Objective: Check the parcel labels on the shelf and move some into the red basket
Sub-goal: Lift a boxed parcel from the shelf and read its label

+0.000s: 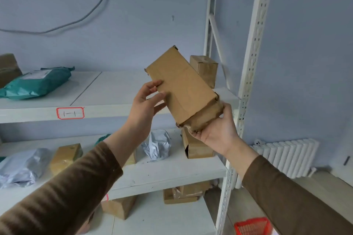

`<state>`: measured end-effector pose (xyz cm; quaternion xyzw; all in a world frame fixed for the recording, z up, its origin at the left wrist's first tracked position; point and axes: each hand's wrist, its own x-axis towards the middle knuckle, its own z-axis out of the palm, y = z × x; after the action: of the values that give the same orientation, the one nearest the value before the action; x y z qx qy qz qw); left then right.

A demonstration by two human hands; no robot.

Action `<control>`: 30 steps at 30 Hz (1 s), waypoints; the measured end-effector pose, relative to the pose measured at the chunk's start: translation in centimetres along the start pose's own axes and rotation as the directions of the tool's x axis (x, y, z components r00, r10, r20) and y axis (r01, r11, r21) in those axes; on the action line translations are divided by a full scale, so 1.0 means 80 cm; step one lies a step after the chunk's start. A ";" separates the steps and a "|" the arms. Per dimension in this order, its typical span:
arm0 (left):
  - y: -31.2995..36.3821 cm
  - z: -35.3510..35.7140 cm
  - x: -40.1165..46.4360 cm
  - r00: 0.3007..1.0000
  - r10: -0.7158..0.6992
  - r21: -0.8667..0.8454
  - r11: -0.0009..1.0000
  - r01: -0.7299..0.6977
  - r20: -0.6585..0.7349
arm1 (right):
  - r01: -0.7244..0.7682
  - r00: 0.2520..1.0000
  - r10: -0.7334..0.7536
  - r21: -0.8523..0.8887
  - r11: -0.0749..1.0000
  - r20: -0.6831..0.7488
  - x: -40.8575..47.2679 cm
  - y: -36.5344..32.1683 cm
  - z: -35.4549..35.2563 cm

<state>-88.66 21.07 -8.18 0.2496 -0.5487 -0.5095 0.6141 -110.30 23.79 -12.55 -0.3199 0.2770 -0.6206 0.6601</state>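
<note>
In front of the shelf [118, 91], a tilted brown parcel [181, 87].
Right hand [215, 131] grips its near end; left hand [145, 105] pinches its left edge.

A red-bordered tag [70, 113] is stuck on the front edge of the upper shelf [118, 109]; handwritten strokes resembling "1-1" can be made out on it. A white label [36, 74] is seen on the green mailer bag [36, 83], but its print cannot be read.

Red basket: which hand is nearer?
Right. The right hand grips the cardboard box's lower end, above the red basket; the left hand holds the box's side, further left.
</note>
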 end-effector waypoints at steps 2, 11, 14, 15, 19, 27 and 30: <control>-0.002 -0.009 0.000 0.996 -0.081 -0.028 0.996 0.081 0.024 | 0.049 0.998 -0.052 -0.109 0.993 -0.027 -0.015 -0.005 0.013; -0.014 -0.040 -0.005 0.881 -0.422 0.019 0.903 0.429 0.214 | 0.100 0.985 -0.173 -0.735 0.671 -0.023 -0.057 -0.001 0.087; -0.006 -0.041 -0.007 0.880 -0.438 -0.006 0.895 0.446 0.183 | 0.083 0.990 -0.142 -0.755 0.651 -0.014 -0.057 -0.008 0.098; -0.003 -0.041 -0.008 0.880 -0.443 -0.013 0.892 0.452 0.173 | 0.085 0.990 -0.138 -0.758 0.647 -0.007 -0.056 -0.010 0.101; -0.002 -0.043 -0.013 0.894 -0.418 -0.057 0.900 0.431 0.160 | 0.138 0.988 -0.146 -0.752 0.645 0.055 -0.054 -0.008 0.100; -0.017 -0.052 -0.039 0.958 -0.198 -0.027 0.978 0.208 0.206 | 0.454 0.890 -0.221 -0.819 0.351 0.398 -0.037 0.051 0.031; -0.033 -0.063 -0.049 0.979 -0.026 0.147 0.989 -0.004 0.204 | 0.431 0.902 -0.125 -0.838 0.334 0.413 -0.026 0.055 0.007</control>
<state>-84.42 22.39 -13.46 0.2431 -0.6436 -0.4943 0.5314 -107.21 26.06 -15.58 -0.7548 0.4178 -0.4166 0.2865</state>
